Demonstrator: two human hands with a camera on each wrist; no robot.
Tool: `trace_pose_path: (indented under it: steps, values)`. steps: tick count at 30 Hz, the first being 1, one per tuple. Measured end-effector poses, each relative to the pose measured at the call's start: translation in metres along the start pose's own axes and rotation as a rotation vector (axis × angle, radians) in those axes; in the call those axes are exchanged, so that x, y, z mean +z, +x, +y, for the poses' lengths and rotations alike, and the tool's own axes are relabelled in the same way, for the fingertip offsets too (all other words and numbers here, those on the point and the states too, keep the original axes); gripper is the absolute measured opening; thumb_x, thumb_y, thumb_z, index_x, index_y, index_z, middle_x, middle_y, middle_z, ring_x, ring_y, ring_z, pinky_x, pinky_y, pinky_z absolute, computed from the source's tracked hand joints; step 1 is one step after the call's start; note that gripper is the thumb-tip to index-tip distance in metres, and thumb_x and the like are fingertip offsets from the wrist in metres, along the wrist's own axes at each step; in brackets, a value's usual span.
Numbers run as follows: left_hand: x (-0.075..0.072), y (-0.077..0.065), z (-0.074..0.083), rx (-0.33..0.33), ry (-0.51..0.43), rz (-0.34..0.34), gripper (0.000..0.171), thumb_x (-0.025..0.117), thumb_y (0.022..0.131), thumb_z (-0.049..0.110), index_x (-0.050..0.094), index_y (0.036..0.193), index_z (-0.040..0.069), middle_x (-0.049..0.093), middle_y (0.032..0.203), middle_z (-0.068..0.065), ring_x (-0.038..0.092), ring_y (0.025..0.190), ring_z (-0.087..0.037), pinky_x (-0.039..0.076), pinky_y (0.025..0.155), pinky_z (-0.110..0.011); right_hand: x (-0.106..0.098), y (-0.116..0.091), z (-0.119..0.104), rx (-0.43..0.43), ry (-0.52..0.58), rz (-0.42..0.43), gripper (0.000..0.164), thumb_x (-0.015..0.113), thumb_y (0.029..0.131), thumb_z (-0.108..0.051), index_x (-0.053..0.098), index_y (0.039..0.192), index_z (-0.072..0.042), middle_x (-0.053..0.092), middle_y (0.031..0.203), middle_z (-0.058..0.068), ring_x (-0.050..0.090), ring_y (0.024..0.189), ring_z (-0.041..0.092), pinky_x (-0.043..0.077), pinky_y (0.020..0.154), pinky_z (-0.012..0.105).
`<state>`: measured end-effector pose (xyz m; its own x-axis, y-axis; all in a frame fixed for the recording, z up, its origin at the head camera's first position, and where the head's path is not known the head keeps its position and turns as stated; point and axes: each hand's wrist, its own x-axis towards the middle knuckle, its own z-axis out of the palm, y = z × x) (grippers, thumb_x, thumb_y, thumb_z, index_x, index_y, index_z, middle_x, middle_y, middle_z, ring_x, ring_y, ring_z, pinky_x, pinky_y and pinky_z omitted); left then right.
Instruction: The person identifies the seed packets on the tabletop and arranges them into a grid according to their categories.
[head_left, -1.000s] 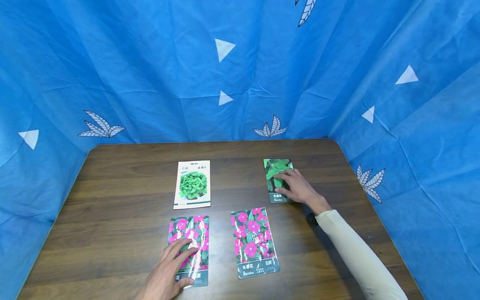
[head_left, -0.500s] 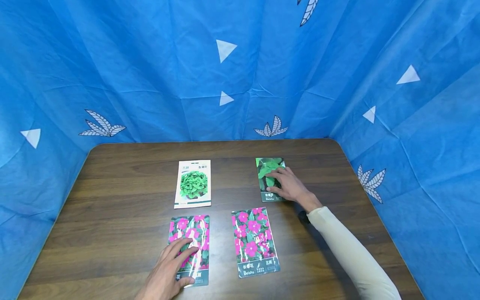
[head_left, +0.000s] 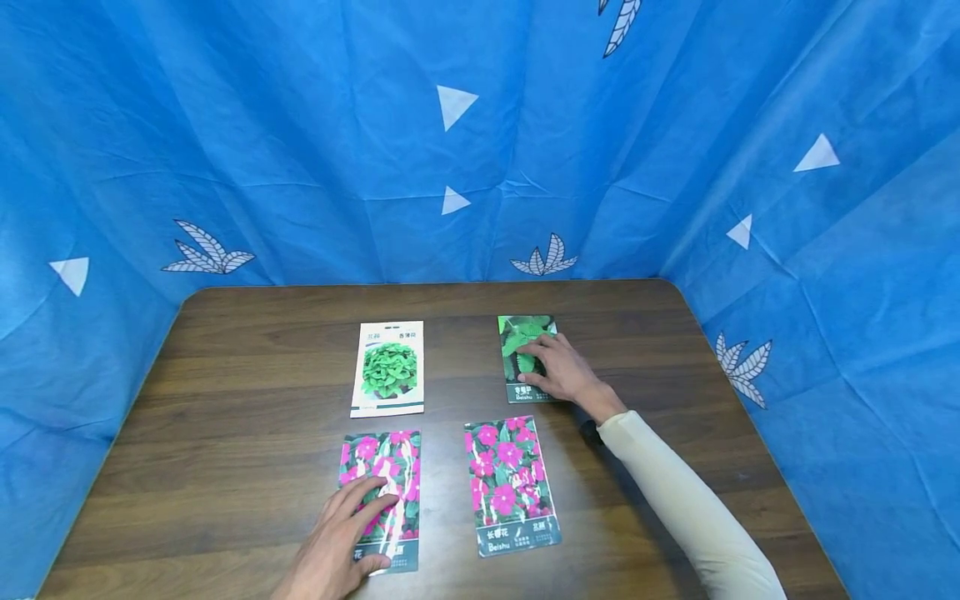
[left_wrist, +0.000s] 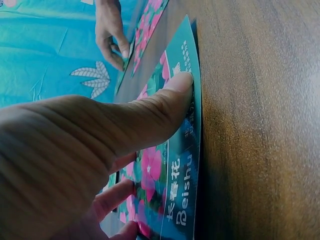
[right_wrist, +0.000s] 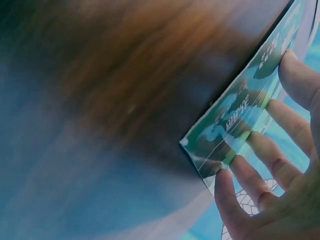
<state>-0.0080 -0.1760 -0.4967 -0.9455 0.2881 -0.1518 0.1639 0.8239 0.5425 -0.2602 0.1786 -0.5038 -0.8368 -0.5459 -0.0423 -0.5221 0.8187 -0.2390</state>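
Note:
In the head view my right hand (head_left: 566, 371) rests its fingertips on a seed packet with green leaves (head_left: 519, 333) at the back, right of centre. The right wrist view shows spread fingertips touching the glossy face of this leaf packet (right_wrist: 225, 125). My left hand (head_left: 333, 533) lies with fingers spread on a pink-flower seed packet (head_left: 405, 483) at the front. In the left wrist view the thumb presses near the lower printed band of that flower packet (left_wrist: 182, 190). Part of each touched packet is hidden under a hand.
A second pink-flower packet (head_left: 510, 475) lies between the hands, slightly turned. Behind the left hand is a white packet (head_left: 387, 371) picturing a leafy plant. The brown wooden table (head_left: 225, 433) ends at a blue curtain (head_left: 300, 150) at the back and sides.
My right hand has slid the green-leaf packet leftward across the table, toward the white packet. The left hand and the other packets stay where they were.

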Motion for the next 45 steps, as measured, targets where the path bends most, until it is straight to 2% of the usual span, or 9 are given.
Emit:
trace_pose_path:
  steps: [7, 13, 27, 34, 41, 45]
  values:
    - [0.000, 0.002, 0.001, -0.078, -0.019, -0.070, 0.074, 0.088, 0.069, 0.042, 0.062, 0.135, 0.020, 0.047, 0.149, -0.004, 0.039, 0.137, -0.034, 0.038, 0.110, -0.062, 0.004, 0.004, -0.009, -0.001, 0.007, 0.001, 0.054, 0.067, 0.094, -0.045, 0.059, 0.140, -0.017, 0.060, 0.133, 0.011, 0.053, 0.120, 0.030, 0.043, 0.105, 0.046]
    - [0.001, 0.003, 0.002, -0.105, -0.022, -0.076, 0.074, 0.088, 0.067, 0.043, 0.063, 0.134, 0.022, 0.047, 0.149, -0.003, 0.039, 0.137, -0.033, 0.037, 0.110, -0.062, 0.005, 0.010, -0.019, -0.007, -0.009, -0.001, 0.055, 0.066, 0.095, -0.047, 0.058, 0.140, -0.017, 0.060, 0.134, 0.011, 0.052, 0.121, 0.031, 0.045, 0.106, 0.047]
    - [0.002, 0.001, 0.001, -0.052, 0.003, -0.007, 0.072, 0.090, 0.067, 0.038, 0.064, 0.131, 0.020, 0.050, 0.147, -0.004, 0.041, 0.135, -0.034, 0.041, 0.107, -0.060, 0.008, 0.021, -0.037, 0.001, -0.024, -0.023, 0.054, 0.064, 0.096, -0.047, 0.058, 0.141, -0.019, 0.059, 0.136, 0.009, 0.051, 0.120, 0.031, 0.047, 0.103, 0.046]
    - [0.003, 0.002, -0.002, 0.014, 0.006, 0.038, 0.071, 0.090, 0.067, 0.036, 0.064, 0.130, 0.018, 0.051, 0.145, -0.005, 0.044, 0.133, -0.036, 0.043, 0.105, -0.061, 0.008, 0.023, -0.041, 0.003, -0.041, -0.022, 0.054, 0.064, 0.096, -0.047, 0.057, 0.141, -0.019, 0.059, 0.137, 0.010, 0.051, 0.122, 0.032, 0.046, 0.105, 0.046]
    - [0.004, 0.002, -0.003, -0.031, -0.035, -0.018, 0.072, 0.090, 0.066, 0.037, 0.064, 0.131, 0.019, 0.050, 0.146, -0.006, 0.041, 0.135, -0.037, 0.042, 0.104, -0.063, 0.012, 0.024, -0.047, 0.000, -0.049, -0.034, 0.054, 0.063, 0.096, -0.048, 0.057, 0.142, -0.020, 0.059, 0.137, 0.009, 0.051, 0.123, 0.029, 0.045, 0.105, 0.044]
    - [0.005, 0.003, -0.003, -0.031, -0.036, -0.013, 0.072, 0.090, 0.066, 0.036, 0.064, 0.131, 0.018, 0.050, 0.146, -0.006, 0.041, 0.136, -0.037, 0.041, 0.106, -0.063, 0.013, 0.025, -0.051, 0.002, -0.047, -0.020, 0.054, 0.064, 0.096, -0.048, 0.057, 0.141, -0.020, 0.059, 0.137, 0.008, 0.051, 0.122, 0.028, 0.046, 0.104, 0.043]
